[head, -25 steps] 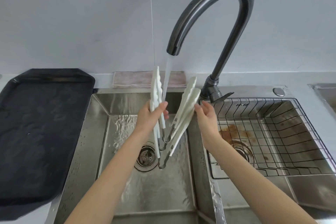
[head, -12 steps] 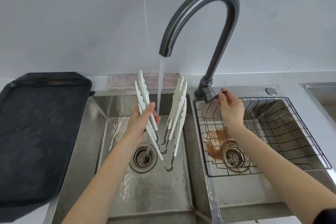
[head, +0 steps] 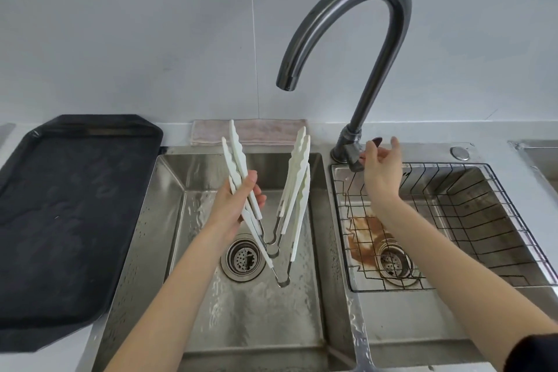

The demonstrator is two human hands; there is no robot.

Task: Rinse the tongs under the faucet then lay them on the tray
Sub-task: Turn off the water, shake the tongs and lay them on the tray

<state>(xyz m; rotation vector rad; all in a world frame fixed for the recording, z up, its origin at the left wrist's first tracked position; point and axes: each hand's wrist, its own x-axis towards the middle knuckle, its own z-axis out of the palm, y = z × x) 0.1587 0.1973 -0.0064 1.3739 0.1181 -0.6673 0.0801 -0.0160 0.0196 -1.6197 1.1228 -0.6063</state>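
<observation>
My left hand [head: 235, 208] grips one arm bundle of several white tongs [head: 294, 190], which stand splayed in a V over the left sink basin [head: 169, 220], hinges down. The dark curved faucet [head: 362, 9] arches above them and no water runs from its spout. My right hand [head: 382, 172] is at the faucet's base with relaxed fingers touching the lever handle [head: 376, 142]. The black tray [head: 69, 214] lies on the counter left of the sink and holds nothing.
A wire basket [head: 483, 220] sits in the right basin over a brown stain and drain. A folded pink cloth [head: 265, 131] lies behind the left basin. The left basin's drain [head: 241, 260] is below the tongs. A grey wall stands close behind.
The water stream has stopped. My right hand left the tongs and moved right to the faucet handle. My left hand keeps holding the tongs over the left basin.
</observation>
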